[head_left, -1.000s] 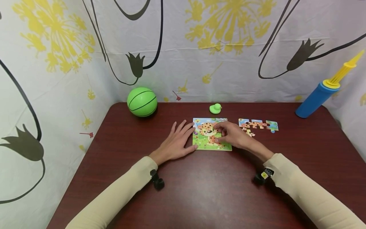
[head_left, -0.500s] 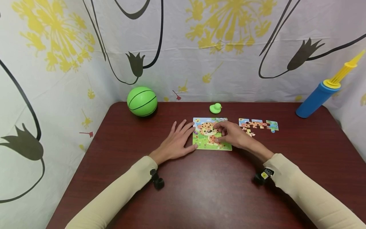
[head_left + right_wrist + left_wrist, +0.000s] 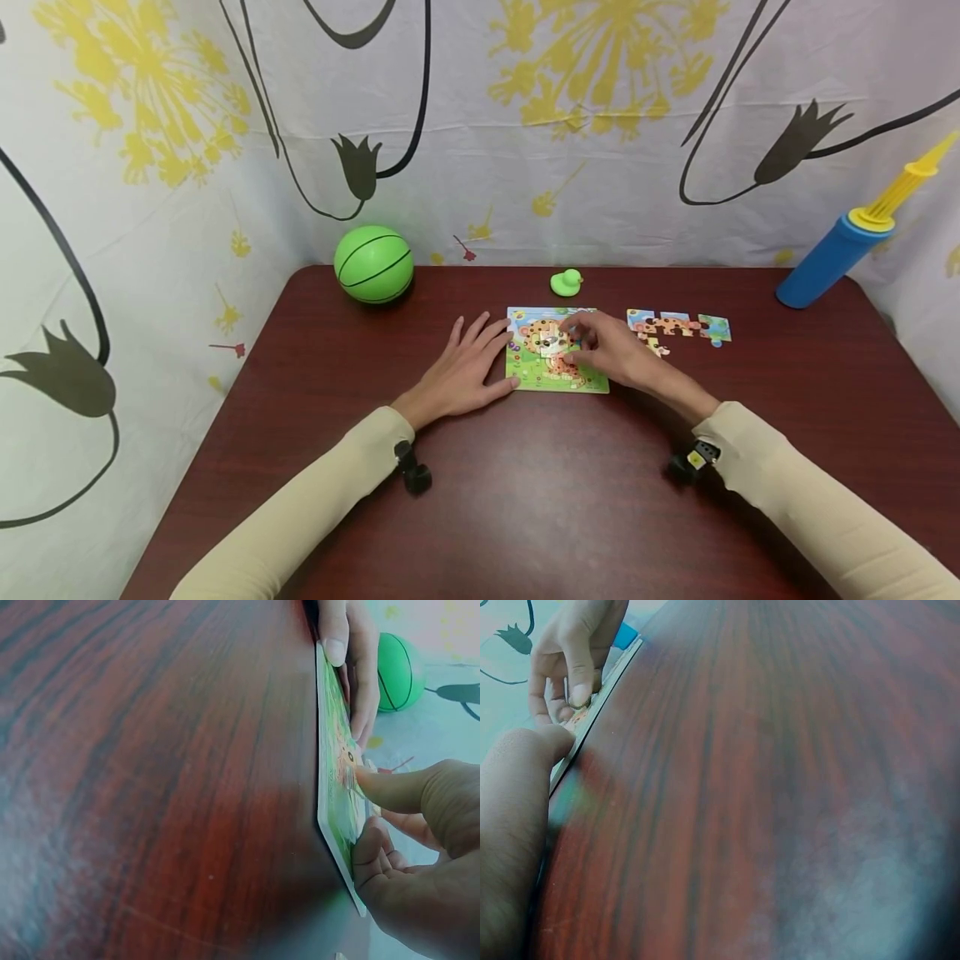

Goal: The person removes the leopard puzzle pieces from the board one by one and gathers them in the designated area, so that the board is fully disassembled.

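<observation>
A jigsaw puzzle board (image 3: 525, 375) with a spotted cartoon leopard lies on the table. My left hand (image 3: 468, 367) is spread flat at its left side, fingertips and thumb touching the edge. Over the board's right half is my right hand (image 3: 607, 348), thumb and fingers bent. It pinches a puzzle piece (image 3: 551, 343) from the leopard's face, which sits slightly raised and tilted out of the picture. In the right wrist view the thumb (image 3: 397, 787) meets that piece; the other fingers partly hide it. Several loose puzzle pieces (image 3: 675, 325) lie right of the board.
A green ball (image 3: 373, 264) stands at the back left of the dark red table (image 3: 495, 500). Behind the board sits a green toy duck (image 3: 566, 282). A blue and yellow hand pump (image 3: 832, 260) stands at the back right, before the patterned cloth.
The face piece has come up and tilted under my right fingers, where before it lay flush in the picture. My left hand has stayed in place.
</observation>
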`<state>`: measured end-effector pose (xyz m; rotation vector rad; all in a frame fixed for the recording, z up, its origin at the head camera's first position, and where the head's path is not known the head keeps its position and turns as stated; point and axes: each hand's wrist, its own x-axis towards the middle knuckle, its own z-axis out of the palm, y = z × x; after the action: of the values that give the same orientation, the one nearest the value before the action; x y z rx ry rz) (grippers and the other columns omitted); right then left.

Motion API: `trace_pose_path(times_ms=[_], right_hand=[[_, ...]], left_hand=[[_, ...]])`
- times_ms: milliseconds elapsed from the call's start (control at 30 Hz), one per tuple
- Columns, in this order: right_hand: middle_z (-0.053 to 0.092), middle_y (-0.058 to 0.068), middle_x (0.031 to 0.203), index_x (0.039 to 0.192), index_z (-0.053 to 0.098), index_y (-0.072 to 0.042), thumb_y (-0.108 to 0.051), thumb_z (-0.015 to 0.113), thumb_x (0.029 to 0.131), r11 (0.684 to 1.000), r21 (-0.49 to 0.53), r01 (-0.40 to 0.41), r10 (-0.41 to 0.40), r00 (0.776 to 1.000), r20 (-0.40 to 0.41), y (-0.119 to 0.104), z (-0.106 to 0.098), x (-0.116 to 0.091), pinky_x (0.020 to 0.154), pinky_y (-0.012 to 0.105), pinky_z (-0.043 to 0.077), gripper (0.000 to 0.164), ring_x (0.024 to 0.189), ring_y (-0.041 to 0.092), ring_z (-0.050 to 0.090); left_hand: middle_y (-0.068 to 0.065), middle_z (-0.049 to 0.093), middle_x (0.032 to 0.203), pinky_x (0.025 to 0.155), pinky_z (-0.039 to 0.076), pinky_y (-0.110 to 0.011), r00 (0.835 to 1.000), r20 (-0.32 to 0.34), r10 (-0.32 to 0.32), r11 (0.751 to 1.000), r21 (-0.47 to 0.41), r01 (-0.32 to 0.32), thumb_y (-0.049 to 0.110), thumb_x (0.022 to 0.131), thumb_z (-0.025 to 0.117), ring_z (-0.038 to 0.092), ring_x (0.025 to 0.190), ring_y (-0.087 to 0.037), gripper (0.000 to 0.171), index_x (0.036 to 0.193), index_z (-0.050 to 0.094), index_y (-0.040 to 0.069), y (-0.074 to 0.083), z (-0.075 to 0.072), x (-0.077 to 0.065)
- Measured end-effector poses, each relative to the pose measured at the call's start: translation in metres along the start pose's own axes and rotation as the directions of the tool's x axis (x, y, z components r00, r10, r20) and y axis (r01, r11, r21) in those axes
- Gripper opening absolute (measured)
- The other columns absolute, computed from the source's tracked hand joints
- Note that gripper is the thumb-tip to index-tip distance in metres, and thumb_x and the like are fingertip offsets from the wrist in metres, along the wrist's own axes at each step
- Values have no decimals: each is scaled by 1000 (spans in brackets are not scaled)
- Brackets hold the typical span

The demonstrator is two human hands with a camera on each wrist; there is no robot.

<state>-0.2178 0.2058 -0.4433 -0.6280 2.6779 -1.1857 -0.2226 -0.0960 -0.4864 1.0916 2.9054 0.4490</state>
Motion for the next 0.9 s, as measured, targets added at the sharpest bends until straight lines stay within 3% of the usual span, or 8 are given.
trace_pose_path(times_ms=[167,400,700,900], right_hand=[[73,17,116,130,73,1,-3,77,103,1000,-2,18,-18,998,-52,-3,-2,-1,83,45,57,27,96,27,72],[77,13,110,117,77,-3,-3,76,104,1000,20,19,-16,990,-137,-5,0,-2,75,31,58,13,92,26,74],[78,13,102,116,77,-4,-5,75,105,998,48,32,-21,974,-225,-7,2,-8,65,30,49,11,80,28,68],[78,12,104,116,76,-4,-5,75,105,998,62,32,-14,962,-274,-5,-3,-11,66,28,49,11,81,30,67]], left_hand=[[-5,29,181,133,3,-67,1000,4,-1,1000,2,1,66,108,55,12,170,-33,83,171,40,14,-1,0,0],[-5,29,180,133,3,-67,1000,8,-1,1000,-1,1,66,108,55,12,170,-34,84,171,40,14,-1,0,0],[-5,29,180,132,4,-68,1000,13,3,1000,2,-3,67,108,54,12,170,-34,84,171,40,13,0,-1,0],[-5,29,181,132,4,-69,1000,6,8,1000,3,-8,66,108,54,13,170,-35,84,171,40,13,0,-1,0]])
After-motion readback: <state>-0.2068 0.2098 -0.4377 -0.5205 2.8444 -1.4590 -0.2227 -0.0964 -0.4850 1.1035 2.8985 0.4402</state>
